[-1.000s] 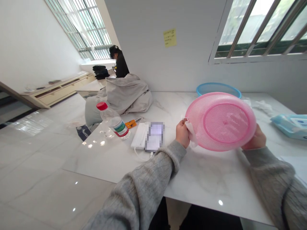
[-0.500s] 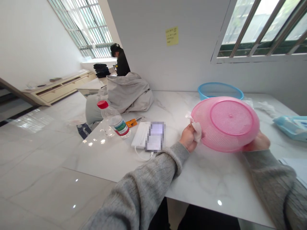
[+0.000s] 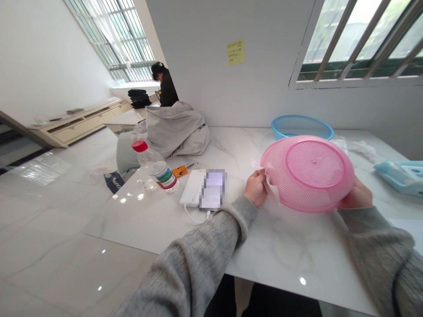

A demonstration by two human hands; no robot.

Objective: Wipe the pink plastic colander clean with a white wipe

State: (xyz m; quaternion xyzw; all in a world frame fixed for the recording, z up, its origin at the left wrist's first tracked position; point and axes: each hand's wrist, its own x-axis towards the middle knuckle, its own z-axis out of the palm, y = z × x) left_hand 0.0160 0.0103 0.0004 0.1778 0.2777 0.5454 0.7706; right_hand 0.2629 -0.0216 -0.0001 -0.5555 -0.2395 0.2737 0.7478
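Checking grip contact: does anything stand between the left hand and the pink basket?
Yes: a white wipe pinched in the left hand lies between it and the rim of the pink mesh basket.

Daylight poured through the barred window, overexposing its panes; glare spotted the glossy floor tiles, wide-angle distortion bent the room's edges, and a pixelated patch obscured detail.

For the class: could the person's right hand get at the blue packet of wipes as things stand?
Probably yes. The right hand holds the pink mesh basket, but the blue packet of wipes lies just to its right, with nothing between them. It would first need to let go.
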